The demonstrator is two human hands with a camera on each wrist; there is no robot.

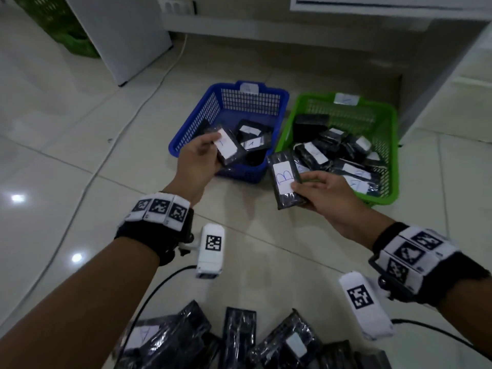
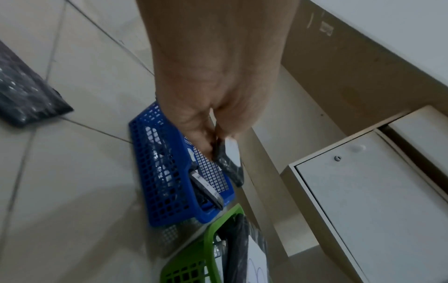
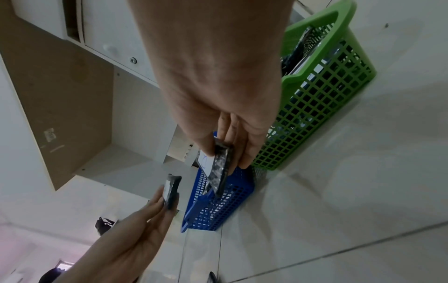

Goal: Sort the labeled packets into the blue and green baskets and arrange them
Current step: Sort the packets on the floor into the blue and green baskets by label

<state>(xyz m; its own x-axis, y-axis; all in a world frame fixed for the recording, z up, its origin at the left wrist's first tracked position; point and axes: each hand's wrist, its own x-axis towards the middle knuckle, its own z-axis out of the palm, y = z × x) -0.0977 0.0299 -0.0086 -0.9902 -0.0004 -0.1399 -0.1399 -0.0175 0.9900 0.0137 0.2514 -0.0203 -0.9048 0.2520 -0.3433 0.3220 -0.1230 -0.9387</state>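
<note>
The B packet (image 1: 286, 179) is hovering at the green basket's (image 1: 387, 121) near-left corner, the right hand's (image 1: 327, 194) fingers clamping it label-up, likely to check its letter. The left hand (image 1: 197, 158) is pinching another packet (image 1: 227, 147) over the blue basket (image 1: 186, 129), presumably its bin. Unsorted packets (image 1: 239, 339) are lying on the floor (image 1: 66, 155).

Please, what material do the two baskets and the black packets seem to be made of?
Blue basket and green basket: apparently moulded plastic, judging by the uniform colour and grid-pierced walls. Packet in the left hand and packet in the right hand: dark contents in what looks like clear glossy film, as the surface crinkles and glints. Their white labels look like matt paper, handwritten; the contents cannot be told.
</note>
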